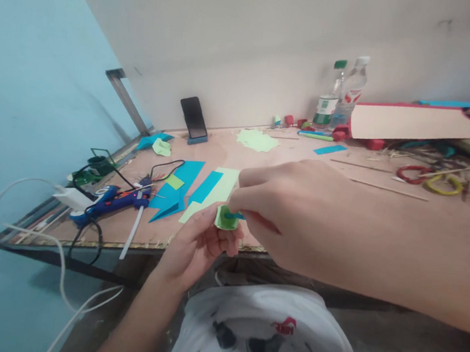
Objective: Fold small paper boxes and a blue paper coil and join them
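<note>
My left hand (203, 237) is closed around a small green paper cup-like piece (226, 219), its hollow side turned up toward me, just in front of the table's edge. Over it bends my right hand (277, 208), fingers pinched on a thin blue piece (237, 216) whose tip reaches inside the green one. Most of the blue piece is hidden by my fingers, so its kind does not show. Behind my hands lie blue paper (174, 192), a blue strip (206, 187) and light green paper (228, 182).
A blue glue gun (120, 204) with cables lies at the left. At the back stand a phone (194, 118) and two bottles (328, 99). Scissors with red and yellow handles (444, 184), thin sticks (389, 189) and a red-edged sheet (417, 123) are on the right.
</note>
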### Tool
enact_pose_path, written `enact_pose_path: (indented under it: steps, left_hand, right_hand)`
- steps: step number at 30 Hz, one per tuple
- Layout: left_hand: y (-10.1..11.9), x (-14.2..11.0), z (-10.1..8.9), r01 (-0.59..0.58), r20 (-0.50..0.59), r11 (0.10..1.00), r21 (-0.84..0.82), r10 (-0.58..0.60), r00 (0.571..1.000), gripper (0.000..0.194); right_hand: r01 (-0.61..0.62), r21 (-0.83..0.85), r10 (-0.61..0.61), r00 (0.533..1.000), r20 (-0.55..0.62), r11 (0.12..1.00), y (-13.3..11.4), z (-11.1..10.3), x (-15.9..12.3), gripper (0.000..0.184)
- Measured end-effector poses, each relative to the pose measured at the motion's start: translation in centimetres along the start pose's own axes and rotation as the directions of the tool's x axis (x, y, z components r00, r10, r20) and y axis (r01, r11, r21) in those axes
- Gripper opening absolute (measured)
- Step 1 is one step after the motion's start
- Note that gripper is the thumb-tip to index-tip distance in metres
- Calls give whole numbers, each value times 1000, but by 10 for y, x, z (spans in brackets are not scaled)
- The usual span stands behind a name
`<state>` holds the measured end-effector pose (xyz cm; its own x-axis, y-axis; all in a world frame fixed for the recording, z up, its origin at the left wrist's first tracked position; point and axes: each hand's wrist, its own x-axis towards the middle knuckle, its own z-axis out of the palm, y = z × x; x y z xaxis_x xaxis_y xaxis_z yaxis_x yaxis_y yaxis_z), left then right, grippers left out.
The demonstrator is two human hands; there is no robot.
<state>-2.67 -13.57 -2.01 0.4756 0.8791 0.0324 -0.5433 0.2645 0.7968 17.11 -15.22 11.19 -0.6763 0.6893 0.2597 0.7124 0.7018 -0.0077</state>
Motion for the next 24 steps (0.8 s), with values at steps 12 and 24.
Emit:
enact_pose_path:
  steps: [12, 24]
  left_hand:
    - [-3, 0, 5, -24, -114, 1000, -8, 23, 993, 21]
    - [-2, 2, 9, -111, -239, 994, 4, 109, 965, 19]
  right_hand:
    - [56, -113, -55, 998, 13, 992, -8, 15, 5, 17]
    - [34, -123, -30, 999, 35, 992, -10, 17, 3, 16]
